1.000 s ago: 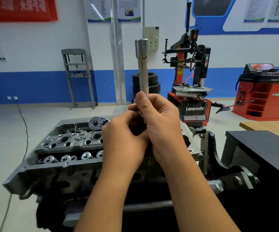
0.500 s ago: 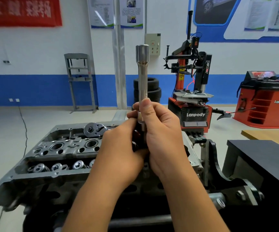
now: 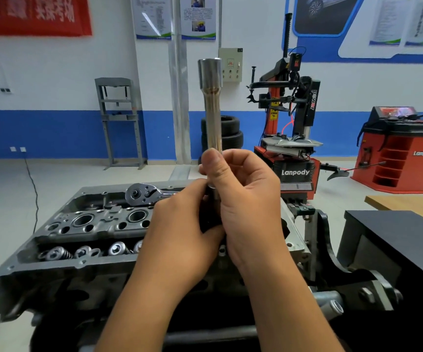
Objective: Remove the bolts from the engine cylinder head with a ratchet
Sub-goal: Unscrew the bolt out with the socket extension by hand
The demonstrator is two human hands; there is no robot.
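Chrome steel, upright: a long socket [image 3: 211, 107] stands in front of the camera, wider at its top end, narrower down the shaft. The right hand [image 3: 246, 204] curls round its lower part, thumb pressed along the shaft. The left hand [image 3: 180, 232] meets it from below, fingers curled in against the socket's bottom end; what exactly its grip closes on is hidden behind the right hand.

Under both hands lies the grey cylinder head [image 3: 83, 232], with round bores on top and a row of valve springs along its near side. The ratchet [image 3: 144, 194] lies on the head's far edge, its round head showing, its handle hidden by the hands.

White "Lanpody" lettering reads on the red tyre changer [image 3: 294, 138], whose black column carries "Power", and again on the red balancer [image 3: 398, 153] to the right. A red banner [image 3: 32, 13] on the wall bears blurred white characters.
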